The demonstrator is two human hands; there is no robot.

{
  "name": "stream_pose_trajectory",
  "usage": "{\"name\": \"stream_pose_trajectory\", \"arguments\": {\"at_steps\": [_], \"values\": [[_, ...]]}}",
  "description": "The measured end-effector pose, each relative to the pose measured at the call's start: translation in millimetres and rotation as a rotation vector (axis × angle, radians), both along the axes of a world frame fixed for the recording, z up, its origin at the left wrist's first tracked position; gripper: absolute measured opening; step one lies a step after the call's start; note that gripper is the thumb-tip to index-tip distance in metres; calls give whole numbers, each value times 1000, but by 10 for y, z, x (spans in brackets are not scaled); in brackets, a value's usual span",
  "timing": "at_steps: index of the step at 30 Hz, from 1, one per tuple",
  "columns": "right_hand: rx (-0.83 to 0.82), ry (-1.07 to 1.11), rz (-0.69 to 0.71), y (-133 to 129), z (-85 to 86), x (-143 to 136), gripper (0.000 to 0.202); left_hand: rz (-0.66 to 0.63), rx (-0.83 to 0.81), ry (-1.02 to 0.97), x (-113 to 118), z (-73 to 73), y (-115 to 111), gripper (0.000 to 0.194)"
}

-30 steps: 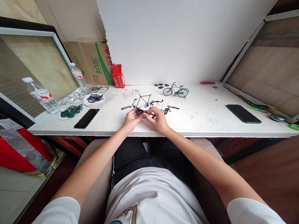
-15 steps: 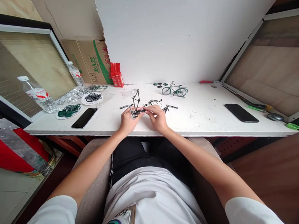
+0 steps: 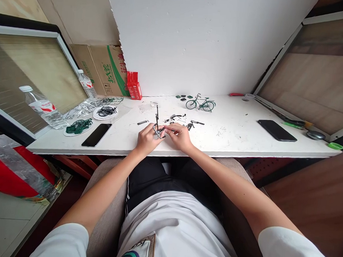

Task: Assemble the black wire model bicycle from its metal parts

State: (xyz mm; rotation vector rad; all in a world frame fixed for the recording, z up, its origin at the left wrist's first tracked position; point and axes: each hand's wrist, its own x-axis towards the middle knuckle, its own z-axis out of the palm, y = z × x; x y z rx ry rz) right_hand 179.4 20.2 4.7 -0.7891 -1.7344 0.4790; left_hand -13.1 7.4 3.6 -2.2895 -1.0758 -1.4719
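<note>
green Chinese lettering on cardboard box (image 3: pixel 105 67), not legible

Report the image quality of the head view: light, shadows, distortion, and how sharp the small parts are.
Head view: soft, even light, only faint shadows under the hands; strong wide-angle bend curves the table edge; the frame held by the left hand and right hand is too small to resolve, as are the loose parts; the green bicycle reads clearly.

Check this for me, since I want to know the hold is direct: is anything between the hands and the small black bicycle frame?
Nothing visible. The left hand and right hand both grip the small black metal bicycle frame directly, over the white table; loose parts lie beyond it.
</note>
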Motion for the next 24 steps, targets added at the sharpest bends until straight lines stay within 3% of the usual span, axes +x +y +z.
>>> {"name": "stream_pose_trajectory", "arguments": {"at_steps": [9, 24], "values": [[-50, -22, 25, 11, 28, -4, 21, -78, -157, -123, -34, -90, 37, 26], [-24, -67, 80, 14, 25, 8, 22, -80, -231, -186, -28, -42, -3, 17]]}}
